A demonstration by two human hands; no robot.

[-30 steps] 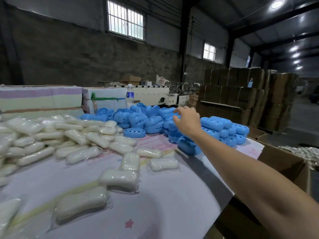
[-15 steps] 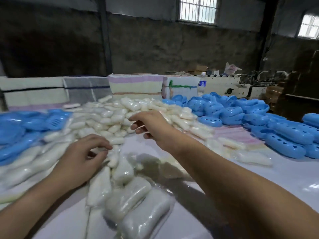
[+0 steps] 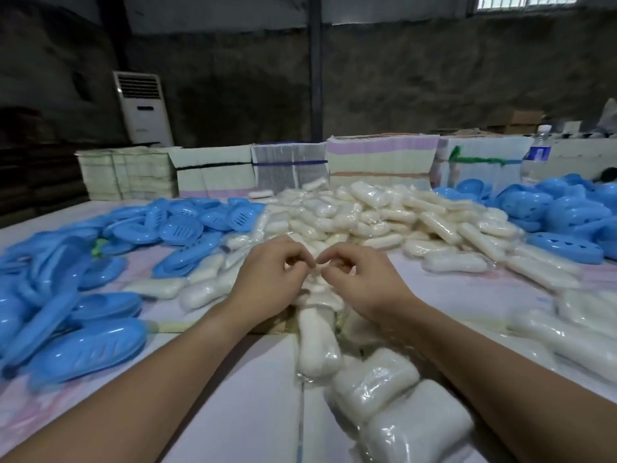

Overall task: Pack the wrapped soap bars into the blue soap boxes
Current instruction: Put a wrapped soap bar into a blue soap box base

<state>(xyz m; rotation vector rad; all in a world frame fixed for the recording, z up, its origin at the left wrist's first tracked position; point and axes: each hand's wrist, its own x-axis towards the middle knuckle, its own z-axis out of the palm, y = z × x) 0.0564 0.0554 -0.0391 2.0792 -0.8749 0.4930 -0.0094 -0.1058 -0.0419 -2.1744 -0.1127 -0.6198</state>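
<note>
Dim concrete walls and stacks of bundled paper point(image 3: 380, 165) back a wide white table point(image 3: 253, 396) that fills the lower frame. At centre, both hands meet with fingertips almost touching: the left hand point(image 3: 267, 279) and right hand point(image 3: 360, 282) each have curled fingers that seem to pinch the plastic film at the far end of a wrapped soap bar point(image 3: 317, 342), though the exact contact is partly hidden by the knuckles. That bar lies lengthwise between the wrists, heading a row of bars running toward the bottom of the frame. A large heap of wrapped soap bars point(image 3: 367, 215) sits just beyond the hands. Blue soap boxes point(image 3: 80, 349) spread over the left of the frame, with more blue boxes point(image 3: 567, 212) at the right edge. The film looks slick and crinkly, the bar inside firm and light; gripping the bar's sides should hold better than pinching loose film.
</note>
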